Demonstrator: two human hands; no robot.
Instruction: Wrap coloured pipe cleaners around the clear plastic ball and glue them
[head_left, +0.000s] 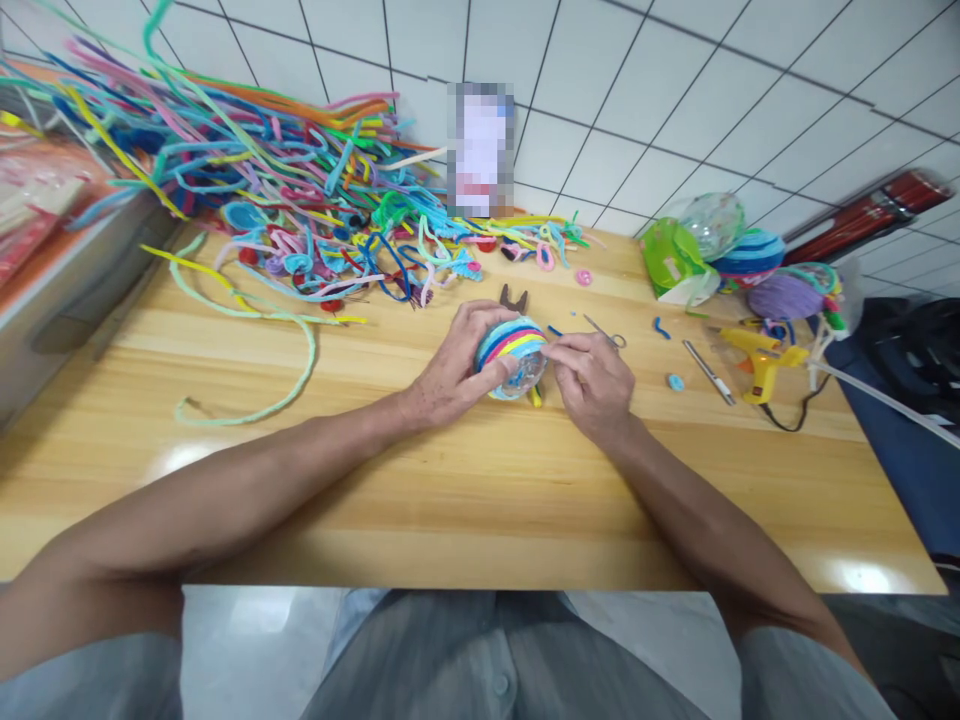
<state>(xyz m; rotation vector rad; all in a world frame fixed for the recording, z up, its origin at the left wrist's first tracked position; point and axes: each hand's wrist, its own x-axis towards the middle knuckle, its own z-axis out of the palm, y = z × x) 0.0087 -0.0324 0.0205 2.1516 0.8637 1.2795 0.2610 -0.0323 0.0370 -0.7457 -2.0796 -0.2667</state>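
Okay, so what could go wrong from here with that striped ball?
The ball is round and smooth where bare, so it might slip from the left hand. The right hand could brush the scissors just beyond it. The yellow glue gun might burn a finger if hot, which I can't tell.

Phone (484,150) (against the tiled wall (630,90)): display pixelated, content unreadable. Pliers (514,298): only the dark jaws distinguishable, remainder hidden behind the striped ball (511,345) and left hand (457,370). Both upper arms: cut off by the frame.
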